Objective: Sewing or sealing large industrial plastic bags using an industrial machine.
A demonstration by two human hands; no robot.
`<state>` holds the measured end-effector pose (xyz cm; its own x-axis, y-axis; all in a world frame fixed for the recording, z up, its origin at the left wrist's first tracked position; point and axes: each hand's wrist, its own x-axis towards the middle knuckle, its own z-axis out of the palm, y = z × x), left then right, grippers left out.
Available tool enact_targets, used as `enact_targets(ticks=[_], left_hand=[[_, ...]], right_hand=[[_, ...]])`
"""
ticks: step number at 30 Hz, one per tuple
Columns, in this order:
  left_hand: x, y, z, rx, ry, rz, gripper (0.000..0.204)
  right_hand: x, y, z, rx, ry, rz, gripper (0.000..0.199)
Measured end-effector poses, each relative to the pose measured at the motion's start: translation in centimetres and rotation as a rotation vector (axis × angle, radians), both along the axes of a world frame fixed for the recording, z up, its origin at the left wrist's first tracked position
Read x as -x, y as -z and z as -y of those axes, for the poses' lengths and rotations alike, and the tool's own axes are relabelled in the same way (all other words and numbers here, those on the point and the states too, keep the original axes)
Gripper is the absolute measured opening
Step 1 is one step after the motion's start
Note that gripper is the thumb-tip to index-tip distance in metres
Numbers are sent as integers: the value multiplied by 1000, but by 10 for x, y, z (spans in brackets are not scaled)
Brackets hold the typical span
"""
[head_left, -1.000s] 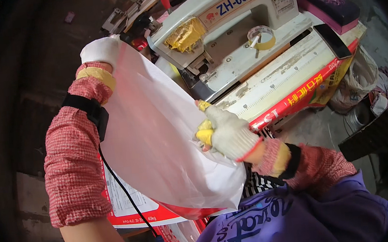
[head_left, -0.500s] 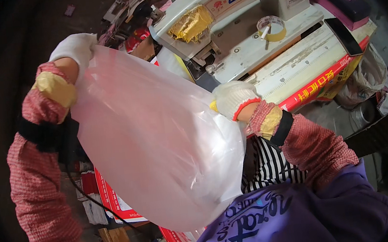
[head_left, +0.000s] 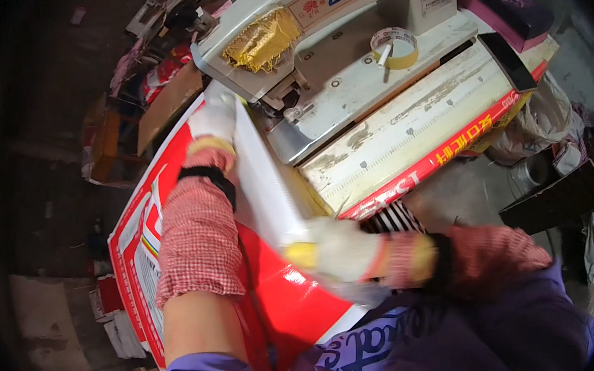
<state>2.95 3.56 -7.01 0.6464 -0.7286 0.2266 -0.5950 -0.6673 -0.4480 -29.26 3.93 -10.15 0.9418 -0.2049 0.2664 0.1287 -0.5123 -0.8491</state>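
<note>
A large red and white printed sack [head_left: 285, 287] lies slanting under my arms, left of the sewing machine [head_left: 341, 52]. My left hand [head_left: 213, 118], in a white glove, is closed at the sack's far corner beside the machine head. Between my hands runs a whitish plastic strip [head_left: 264, 181]; whether it is a separate bag or the sack's own edge I cannot tell. At the strip's near end is my right hand [head_left: 335, 250], gloved in white with a yellow fingertip. Motion smears its fingers, so its grip is unclear.
A roll of tape [head_left: 395, 49] with a white stick in it sits on the machine bed. A worn ruled board [head_left: 407, 139] lies along the machine's near side. A dark purple box [head_left: 505, 4] stands at the far right, above a pale bag [head_left: 537, 119] of stuff. Cardboard [head_left: 169, 108] leans behind the sack.
The translucent plastic bag stretched between my hands no longer shows spread out, and the red sack is now exposed. My left hand has moved right and nearer; my right hand has moved nearer and slightly left.
</note>
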Motion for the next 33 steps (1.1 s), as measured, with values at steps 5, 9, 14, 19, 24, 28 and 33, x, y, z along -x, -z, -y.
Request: enact_targets(ticks=[5, 9, 14, 19, 24, 28, 33], left_hand=[[38, 21, 14, -321, 84, -72, 24], [16, 27, 4, -92, 506, -9, 14], [-10, 39, 2, 17, 632, -72, 11], [-3, 37, 19, 227, 790, -244, 10], [8, 14, 23, 40, 843, -290, 10], [34, -17, 14, -180, 582, -402, 17], [58, -22, 4, -384, 278, -501, 35]], right_hand=[[57, 26, 89, -316, -156, -816, 19], [73, 77, 74, -687, 95, -726, 32], [70, 42, 69, -992, 246, -481, 33], [71, 38, 61, -533, 302, -165, 40], [67, 11, 66, 232, 204, -378, 41], [68, -2, 60, 402, 222, -440, 44], [76, 5, 52, 530, 92, -685, 39]])
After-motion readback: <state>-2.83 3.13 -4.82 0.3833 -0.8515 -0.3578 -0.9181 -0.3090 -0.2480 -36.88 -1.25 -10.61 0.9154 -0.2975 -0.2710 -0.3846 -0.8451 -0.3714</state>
